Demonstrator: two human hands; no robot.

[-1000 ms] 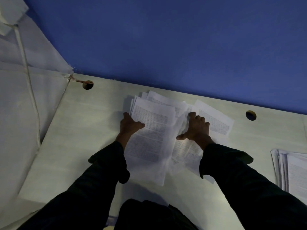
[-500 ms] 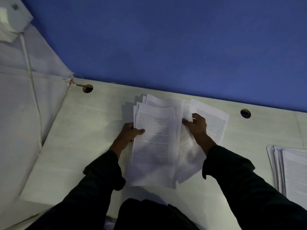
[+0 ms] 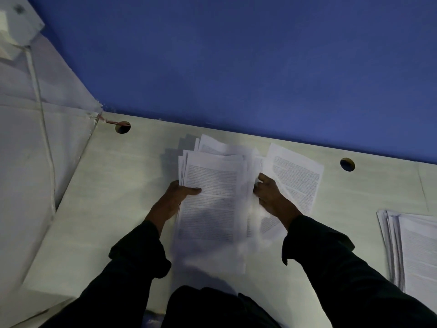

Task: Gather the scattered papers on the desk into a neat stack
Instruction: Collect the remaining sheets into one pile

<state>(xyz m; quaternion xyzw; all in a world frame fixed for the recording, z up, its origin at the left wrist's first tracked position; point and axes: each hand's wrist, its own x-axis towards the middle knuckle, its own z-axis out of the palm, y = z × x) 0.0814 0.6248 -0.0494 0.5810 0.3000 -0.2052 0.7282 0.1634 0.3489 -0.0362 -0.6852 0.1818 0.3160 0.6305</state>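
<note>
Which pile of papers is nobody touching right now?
The pile at the right edge of the desk. It lies apart from both hands, while the left hand and right hand grip the middle bundle.

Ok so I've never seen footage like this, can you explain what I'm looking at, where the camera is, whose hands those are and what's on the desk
There is no machine here. The camera is worn on a person's head and looks forward and down, so the dark sleeves coming up from the bottom are that person's own arms.

The pale surface is a desk set against a blue wall, with two round cable holes near its far edge.

The left hand grips the edge of a bundle of printed papers, thumb on top. The right hand is at the bundle's other side, fingers curled in among loose sheets; exactly what it pinches is blurred. One single sheet lies askew just beyond that hand. A separate pile of papers sits at the desk's right edge, partly out of frame.
</note>
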